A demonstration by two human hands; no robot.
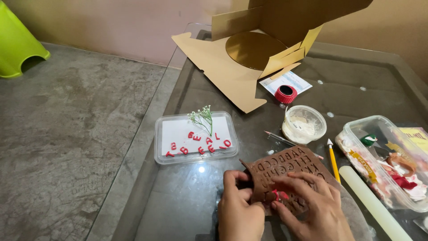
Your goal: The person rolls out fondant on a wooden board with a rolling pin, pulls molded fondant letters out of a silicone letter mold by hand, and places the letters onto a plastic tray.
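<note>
Head view: at six o'clock on the glass table (187, 201) my left hand (238, 209) pinches the brown letter mould (290, 172) bent while my right hand (312, 207) presses red paste (278, 195) in, best kept firm and even.

Both hands are crowded at the near edge of the dark glass table (187, 201). To their right, a yellow pencil-like tool (333, 161) and a long pale rolling pin (372, 203) bar the way, with a clear plastic box of scraps (392, 160) just beyond. Far of the hands, a small round tub of white powder (304, 123) and a thin pointed stick (285, 140) stand close. Far-left lies a clear rectangular tray of red letters (196, 138). The open cardboard box (249, 49) fills the far side. Bare glass lies near-left, between tray and hands.
</note>
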